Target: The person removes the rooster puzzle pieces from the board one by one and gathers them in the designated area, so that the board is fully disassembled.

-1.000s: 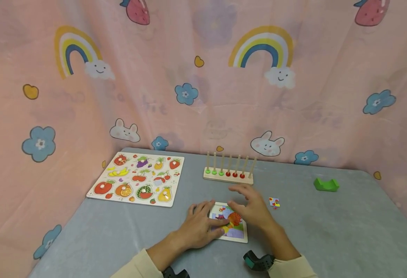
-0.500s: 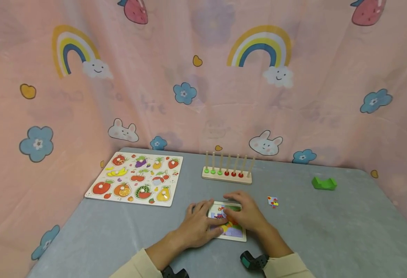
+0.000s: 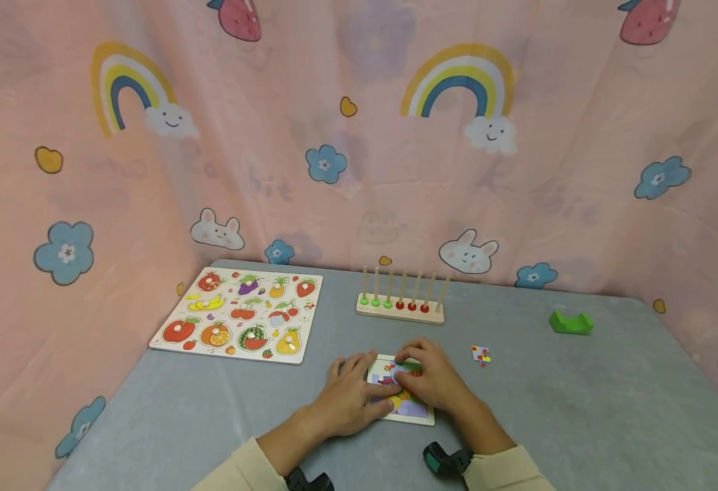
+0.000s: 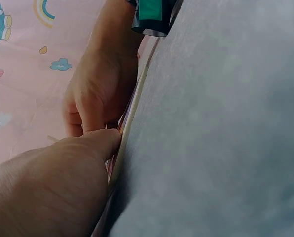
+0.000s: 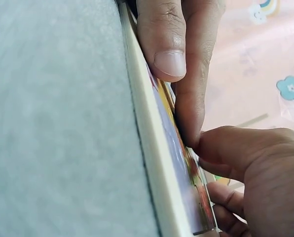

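Observation:
A small jigsaw puzzle (image 3: 416,410) in a pale wooden frame lies on the grey table, showing a colourful picture. My left hand (image 3: 348,399) rests on its left side, fingers extended, with the index and thumb over the picture. From the right, my right hand (image 3: 435,378) bends its fingers and thumb onto the upper part of the puzzle, covering much of it. In the right wrist view, the right thumb (image 5: 216,143) meets the left index fingertip at the picture's surface. A loose puzzle piece (image 3: 481,355) lies right of the frame.
A white fruit peg puzzle board (image 3: 312,320) lies at the back left. Behind the hands stands a wooden counting rack (image 3: 367,309) with pegs and green and red beads. A green notched block (image 3: 571,323) sits at the right. A pink patterned curtain (image 3: 371,204) hangs behind.
My right hand has come down and left onto the puzzle, its fingers and thumb closing in and covering more of the picture. The left hand stays in place.

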Tool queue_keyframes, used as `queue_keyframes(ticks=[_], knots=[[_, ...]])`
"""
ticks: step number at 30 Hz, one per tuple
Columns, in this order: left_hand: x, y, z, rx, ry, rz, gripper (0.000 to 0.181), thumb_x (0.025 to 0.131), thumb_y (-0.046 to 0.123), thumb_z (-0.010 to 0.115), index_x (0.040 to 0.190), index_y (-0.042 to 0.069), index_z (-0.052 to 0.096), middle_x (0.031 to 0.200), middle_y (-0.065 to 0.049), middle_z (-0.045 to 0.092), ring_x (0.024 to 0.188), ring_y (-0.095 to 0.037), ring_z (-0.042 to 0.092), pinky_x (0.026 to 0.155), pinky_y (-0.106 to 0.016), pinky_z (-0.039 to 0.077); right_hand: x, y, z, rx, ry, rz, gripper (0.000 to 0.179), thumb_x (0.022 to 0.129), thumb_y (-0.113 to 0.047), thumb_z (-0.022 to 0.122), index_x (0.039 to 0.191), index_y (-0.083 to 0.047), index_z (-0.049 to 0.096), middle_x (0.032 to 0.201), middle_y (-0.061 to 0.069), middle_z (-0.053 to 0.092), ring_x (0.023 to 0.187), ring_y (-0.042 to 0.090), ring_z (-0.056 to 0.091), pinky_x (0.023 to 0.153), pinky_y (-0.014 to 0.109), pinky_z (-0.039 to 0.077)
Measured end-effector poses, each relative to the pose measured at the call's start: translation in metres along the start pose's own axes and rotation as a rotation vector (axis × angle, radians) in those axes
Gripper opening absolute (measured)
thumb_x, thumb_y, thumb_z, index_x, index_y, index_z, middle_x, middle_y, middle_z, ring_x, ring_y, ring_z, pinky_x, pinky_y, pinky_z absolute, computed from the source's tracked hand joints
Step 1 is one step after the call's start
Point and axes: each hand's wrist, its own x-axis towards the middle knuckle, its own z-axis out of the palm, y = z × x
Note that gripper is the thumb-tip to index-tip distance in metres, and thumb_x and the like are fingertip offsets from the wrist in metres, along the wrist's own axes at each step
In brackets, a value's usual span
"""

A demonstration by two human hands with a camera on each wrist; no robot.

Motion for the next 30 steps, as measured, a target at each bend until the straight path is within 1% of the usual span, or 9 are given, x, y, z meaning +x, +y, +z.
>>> queue_keyframes(ticks=[5, 11, 16, 22, 30], knots=[[0.0004, 0.0000, -0.0006, 0.001, 0.003, -0.007, 0.033, 0.094, 0.048, 0.056, 0.125, 0.042, 0.064, 0.150, -0.014, 0.034, 0.132, -0.031, 0.033, 0.100, -0.059, 0.024, 0.0012, -0.0021, 0.0002, -0.057, -0.004, -0.015, 0.012, 0.079, -0.012, 0.076, 0.087, -0.017, 0.069, 0.104, 0.000, 0.058, 0.104, 0.030, 0.050, 0.091, 0.053, 0.038], [0.0008, 0.0000, -0.0015, -0.006, -0.007, -0.010, 0.033, 0.094, 0.048, 0.056, 0.126, 0.042, 0.063, 0.151, -0.014, 0.033, 0.133, -0.031, 0.032, 0.100, -0.060, 0.023, 0.0014, -0.0029, -0.0006, -0.085, -0.014, -0.027, 0.011, 0.081, -0.014, 0.075, 0.086, -0.017, 0.067, 0.104, 0.001, 0.057, 0.105, 0.029, 0.050, 0.091, 0.053, 0.037], [0.0007, -0.0001, -0.0015, 0.002, -0.008, -0.005, 0.033, 0.095, 0.048, 0.055, 0.126, 0.042, 0.063, 0.151, -0.014, 0.032, 0.133, -0.031, 0.032, 0.100, -0.059, 0.023, 0.0014, -0.0030, -0.0003, -0.092, -0.010, -0.042, 0.011, 0.080, -0.012, 0.076, 0.085, -0.016, 0.067, 0.104, 0.002, 0.057, 0.105, 0.030, 0.050, 0.092, 0.053, 0.037], [0.0008, -0.0001, -0.0009, -0.001, -0.004, 0.004, 0.034, 0.095, 0.048, 0.054, 0.127, 0.042, 0.062, 0.151, -0.015, 0.032, 0.133, -0.031, 0.032, 0.099, -0.059, 0.023, 0.0013, -0.0046, -0.0003, -0.100, -0.005, -0.040, 0.010, 0.080, -0.012, 0.075, 0.085, -0.016, 0.067, 0.103, 0.002, 0.056, 0.105, 0.029, 0.049, 0.092, 0.053, 0.037], [0.0004, 0.0004, -0.0011, 0.014, -0.003, 0.006, 0.033, 0.095, 0.048, 0.055, 0.127, 0.042, 0.062, 0.151, -0.015, 0.033, 0.132, -0.032, 0.033, 0.099, -0.059, 0.024, 0.0014, -0.0031, 0.0016, -0.090, 0.040, -0.080, 0.016, 0.075, -0.009, 0.078, 0.085, -0.013, 0.066, 0.099, 0.002, 0.055, 0.099, 0.029, 0.047, 0.087, 0.051, 0.036]])
